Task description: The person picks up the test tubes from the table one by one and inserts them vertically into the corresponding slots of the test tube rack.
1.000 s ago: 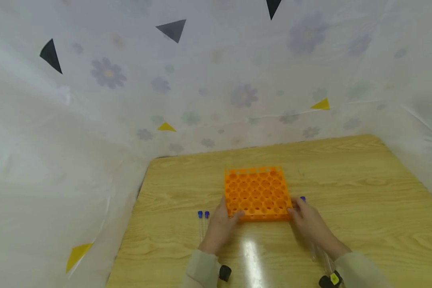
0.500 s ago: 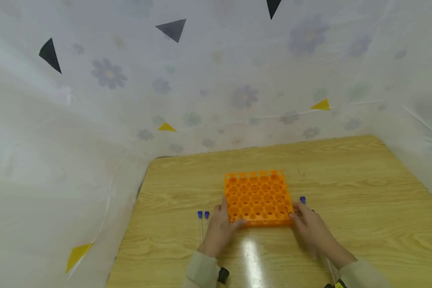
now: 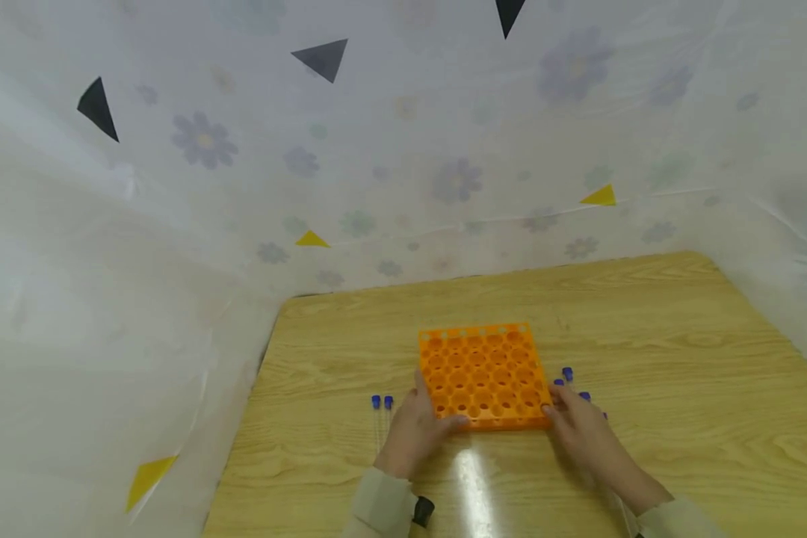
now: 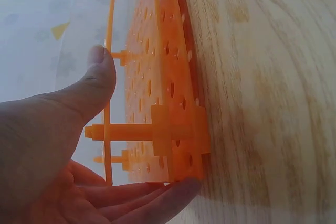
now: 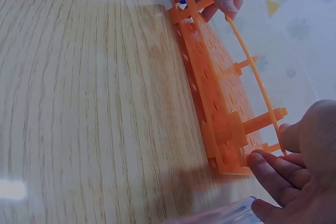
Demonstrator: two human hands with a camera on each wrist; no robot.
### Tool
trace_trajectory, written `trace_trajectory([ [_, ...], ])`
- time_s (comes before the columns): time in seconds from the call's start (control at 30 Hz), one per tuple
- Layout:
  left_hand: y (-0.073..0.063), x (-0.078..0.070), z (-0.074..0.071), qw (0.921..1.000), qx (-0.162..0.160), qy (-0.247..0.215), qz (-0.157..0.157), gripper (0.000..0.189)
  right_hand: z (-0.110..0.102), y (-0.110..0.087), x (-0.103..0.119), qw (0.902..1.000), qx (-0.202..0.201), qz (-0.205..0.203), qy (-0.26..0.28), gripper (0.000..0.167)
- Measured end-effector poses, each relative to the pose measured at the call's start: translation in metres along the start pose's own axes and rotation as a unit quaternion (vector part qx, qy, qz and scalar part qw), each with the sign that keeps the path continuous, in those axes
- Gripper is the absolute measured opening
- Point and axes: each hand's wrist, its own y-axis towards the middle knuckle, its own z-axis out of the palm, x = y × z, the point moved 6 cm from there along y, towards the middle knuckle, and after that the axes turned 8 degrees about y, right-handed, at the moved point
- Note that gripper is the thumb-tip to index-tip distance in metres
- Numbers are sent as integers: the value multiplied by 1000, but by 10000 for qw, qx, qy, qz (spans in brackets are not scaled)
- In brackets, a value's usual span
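An orange test tube rack (image 3: 482,379) with rows of round holes stands on the wooden table in front of me. My left hand (image 3: 413,431) grips its left near corner, thumb over the top plate's edge and fingers along the side, as the left wrist view shows. At the opposite near corner my right hand (image 3: 586,437) holds the rack (image 5: 210,77) between thumb and fingers. No tubes show in its holes. In the right wrist view a clear tube (image 5: 226,214) lies by the right fingertips.
Two clear tubes with blue caps (image 3: 382,402) lie left of the left hand. Several more blue-capped tubes (image 3: 568,373) lie at the right, partly under the right hand and forearm. A white patterned sheet (image 3: 403,149) surrounds the table (image 3: 659,359) at the back and sides.
The rack has come slightly nearer and lower, both hands moving with it and keeping their grip. More blue caps now show beside the right hand.
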Motion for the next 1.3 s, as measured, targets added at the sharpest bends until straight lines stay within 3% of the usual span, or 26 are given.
trace_trajectory([
  [0.27, 1, -4, -2, 9998, 111, 56, 148, 120, -2, -2, 2, 9997, 6, 191, 141, 38],
  [0.63, 4, -3, 0, 9996, 153, 134, 181, 121, -8, -5, -2, 9981, 478, 360, 111, 45],
  [0.9, 4, -5, -2, 9993, 60, 281, 242, 119, -37, -5, 1, 9998, 86, -163, 97, 29],
  [1.3, 4, -4, -1, 9996, 39, 234, 181, 120, -70, -10, -20, 9993, -177, 186, -277, 26],
])
